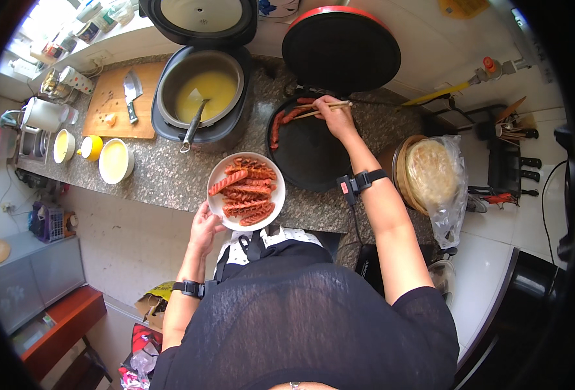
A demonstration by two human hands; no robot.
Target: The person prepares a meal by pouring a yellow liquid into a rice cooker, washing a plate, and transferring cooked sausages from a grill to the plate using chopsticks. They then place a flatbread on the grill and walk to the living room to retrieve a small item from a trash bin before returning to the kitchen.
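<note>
My left hand [206,225] grips the lower left rim of a white plate [213,205]. Scored red sausages [248,189] are piled on that plate, at the front edge of the counter. Over the back of a round black electric griddle [312,151], my right hand [334,115] holds a pair of wooden chopsticks [312,112]. Their tips reach a few sausages [277,127] lying along the griddle's left and back rim. Whether the tips pinch a sausage I cannot tell. The griddle's red-rimmed lid [341,51] stands raised behind it.
Left of the griddle is an open rice cooker [204,58] with yellow porridge and a ladle [195,126]. A cleaver [132,95] lies on a wooden board [103,92]. Filled bowls [117,162] stand near the counter's front edge. Flatbreads [431,170] in plastic sit at right.
</note>
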